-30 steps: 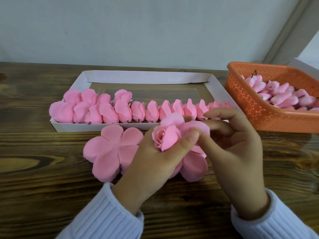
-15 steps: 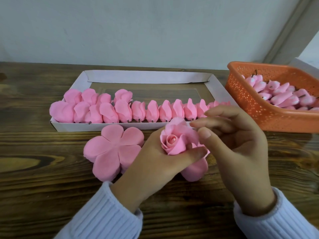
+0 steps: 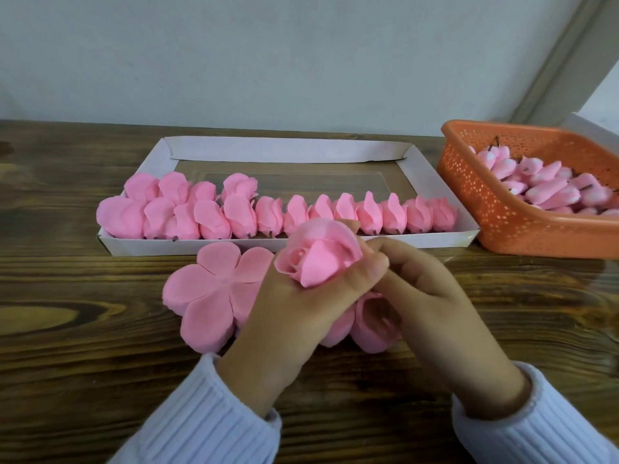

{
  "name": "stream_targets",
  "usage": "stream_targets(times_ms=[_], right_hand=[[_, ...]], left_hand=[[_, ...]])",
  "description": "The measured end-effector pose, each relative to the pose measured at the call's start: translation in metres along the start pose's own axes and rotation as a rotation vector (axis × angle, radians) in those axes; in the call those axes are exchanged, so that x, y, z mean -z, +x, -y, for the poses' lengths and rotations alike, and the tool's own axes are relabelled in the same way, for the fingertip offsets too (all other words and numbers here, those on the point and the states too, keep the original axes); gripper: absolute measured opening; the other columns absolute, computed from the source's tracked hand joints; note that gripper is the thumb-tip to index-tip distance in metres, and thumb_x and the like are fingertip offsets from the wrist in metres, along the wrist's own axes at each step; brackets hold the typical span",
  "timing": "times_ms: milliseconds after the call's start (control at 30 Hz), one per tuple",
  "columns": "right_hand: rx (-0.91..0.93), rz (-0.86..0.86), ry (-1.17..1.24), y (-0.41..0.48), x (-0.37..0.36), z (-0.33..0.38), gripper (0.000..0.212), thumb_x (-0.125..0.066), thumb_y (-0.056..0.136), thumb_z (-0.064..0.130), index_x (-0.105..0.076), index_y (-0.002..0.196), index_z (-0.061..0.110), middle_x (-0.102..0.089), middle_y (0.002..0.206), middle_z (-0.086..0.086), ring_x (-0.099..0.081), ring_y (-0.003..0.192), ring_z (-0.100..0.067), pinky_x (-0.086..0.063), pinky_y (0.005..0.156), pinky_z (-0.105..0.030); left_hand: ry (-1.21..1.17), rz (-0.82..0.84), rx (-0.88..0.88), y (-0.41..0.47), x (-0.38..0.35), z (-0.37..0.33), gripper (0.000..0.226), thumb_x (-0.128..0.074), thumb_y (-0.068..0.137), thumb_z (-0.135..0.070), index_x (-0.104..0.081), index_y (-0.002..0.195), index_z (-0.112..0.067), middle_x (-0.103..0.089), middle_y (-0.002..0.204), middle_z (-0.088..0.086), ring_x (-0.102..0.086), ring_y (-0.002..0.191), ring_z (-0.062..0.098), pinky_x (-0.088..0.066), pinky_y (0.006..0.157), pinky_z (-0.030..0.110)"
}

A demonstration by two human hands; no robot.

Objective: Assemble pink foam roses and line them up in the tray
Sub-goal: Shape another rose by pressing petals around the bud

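Dark wooden table (image 3: 67, 346), pale wall (image 3: 268, 61) behind. One rose (image 3: 321, 259) is gripped in the left hand (image 3: 294, 306), bud turned left. The right hand (image 3: 432, 296), fingers curled, appears to pinch its right edge. Two flat petal pieces (image 3: 214, 296) are noted beneath, one mostly hidden. One tray (image 3: 140, 244) lies just beyond, long axis left–right. Finished roses (image 3: 301, 212): about thirteen in the near row, four behind at left. Next slot judged far-left, left hand nearer. One orange basket (image 3: 502, 209) at right; buds (image 3: 542, 185) uncounted.

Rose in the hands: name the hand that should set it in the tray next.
Left. The left hand grips the rose around its base, with the tray straight ahead. The right hand only meets the rose's side, fingertips hidden, so it can simply draw away.
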State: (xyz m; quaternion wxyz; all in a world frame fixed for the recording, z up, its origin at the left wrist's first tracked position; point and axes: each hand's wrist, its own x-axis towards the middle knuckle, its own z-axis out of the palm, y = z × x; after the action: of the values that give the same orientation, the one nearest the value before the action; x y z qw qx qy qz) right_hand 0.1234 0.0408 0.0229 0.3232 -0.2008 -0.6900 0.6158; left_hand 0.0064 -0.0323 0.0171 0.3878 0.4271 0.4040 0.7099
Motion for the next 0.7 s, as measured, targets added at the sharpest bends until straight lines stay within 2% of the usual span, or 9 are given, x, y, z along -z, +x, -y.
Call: stream_targets(times_ms=[67,133,233,300,400,467,567,633,700], right_hand=[[-0.055,0.100,0.055,-0.0019,-0.0046,0.0012,0.023,-0.050,0.097,0.015,-0.057,0.079,0.002,-0.062,0.059,-0.004,-0.042,0.042,-0.009,-0.033,0.039,-0.016],[-0.096,0.137,0.069,-0.0027,-0.0069,0.0013,0.022,-0.050,0.093,0.020,-0.056,0.076,0.007,-0.060,0.057,-0.004,-0.040,0.042,-0.010,-0.031,0.039,-0.017],[-0.134,0.114,0.053,-0.0022,-0.0061,-0.0012,0.023,-0.050,0.091,0.025,-0.056,0.073,0.012,-0.054,0.055,-0.002,-0.039,0.044,-0.012,-0.029,0.039,-0.019],[-0.144,0.091,0.053,-0.0012,-0.0050,-0.0030,0.025,-0.050,0.090,0.028,-0.055,0.078,0.007,-0.053,0.058,-0.003,-0.040,0.046,-0.012,-0.030,0.039,-0.019],[-0.164,0.101,0.047,-0.0008,-0.0054,-0.0047,0.030,-0.049,0.090,0.031,-0.055,0.085,0.002,-0.055,0.061,-0.005,-0.044,0.047,-0.011,-0.032,0.040,-0.017],[-0.171,0.120,0.081,-0.0013,-0.0054,-0.0044,0.027,-0.047,0.090,0.028,-0.058,0.085,0.005,-0.057,0.059,-0.004,-0.047,0.046,-0.009,-0.031,0.038,-0.015],[-0.164,0.210,0.279,-0.0023,-0.0053,0.0000,0.026,-0.048,0.091,0.018,-0.060,0.114,0.020,-0.062,0.065,-0.005,-0.058,0.055,-0.010,-0.033,0.038,-0.015],[-0.168,0.289,0.408,-0.0031,-0.0058,0.0020,0.035,-0.053,0.088,0.018,-0.053,0.122,0.016,-0.063,0.071,-0.007,-0.062,0.060,-0.010,-0.034,0.040,-0.015],[-0.168,0.293,0.425,-0.0037,-0.0075,0.0033,0.039,-0.059,0.082,0.023,-0.053,0.118,0.008,-0.061,0.071,-0.006,-0.058,0.059,-0.009,-0.030,0.041,-0.015]], left_hand=[[-0.015,-0.025,0.069,-0.0003,0.0005,0.0008,0.036,-0.075,0.068,-0.035,-0.067,0.089,-0.007,-0.058,0.081,0.039,-0.060,0.070,0.041,-0.052,0.065,0.057],[-0.024,-0.037,0.107,0.0000,-0.0002,-0.0002,0.047,-0.075,0.064,-0.039,-0.065,0.099,-0.009,-0.054,0.065,0.032,-0.053,0.054,0.030,-0.049,0.055,0.040],[-0.059,-0.005,0.101,0.0006,-0.0011,-0.0026,0.028,-0.074,0.065,-0.031,-0.068,0.089,-0.019,-0.065,0.068,0.003,-0.056,0.049,0.017,-0.047,0.050,0.028],[-0.058,-0.020,0.060,0.0013,-0.0017,-0.0033,0.015,-0.074,0.066,-0.027,-0.067,0.077,-0.020,-0.067,0.080,0.010,-0.055,0.051,0.024,-0.049,0.049,0.031],[-0.052,-0.082,0.014,0.0019,-0.0031,-0.0054,0.011,-0.073,0.068,-0.030,-0.066,0.073,-0.022,-0.051,0.071,0.035,-0.050,0.045,0.027,-0.048,0.044,0.031],[-0.059,-0.087,0.005,0.0020,-0.0037,-0.0065,0.008,-0.072,0.068,-0.031,-0.066,0.071,-0.027,-0.048,0.067,0.031,-0.047,0.047,0.031,-0.047,0.040,0.029],[-0.052,-0.083,0.008,0.0009,-0.0028,-0.0060,0.013,-0.072,0.069,-0.033,-0.064,0.068,-0.024,-0.053,0.072,0.029,-0.045,0.044,0.038,-0.042,0.032,0.029],[-0.046,-0.076,0.011,-0.0004,-0.0016,-0.0055,0.015,-0.072,0.068,-0.034,-0.063,0.065,-0.023,-0.060,0.073,0.018,-0.042,0.036,0.023,-0.037,0.033,0.018],[-0.007,-0.075,0.044,-0.0012,-0.0016,-0.0043,0.016,-0.073,0.066,-0.038,-0.067,0.070,-0.024,-0.064,0.075,0.008,-0.043,0.036,0.018,-0.041,0.034,0.024]])
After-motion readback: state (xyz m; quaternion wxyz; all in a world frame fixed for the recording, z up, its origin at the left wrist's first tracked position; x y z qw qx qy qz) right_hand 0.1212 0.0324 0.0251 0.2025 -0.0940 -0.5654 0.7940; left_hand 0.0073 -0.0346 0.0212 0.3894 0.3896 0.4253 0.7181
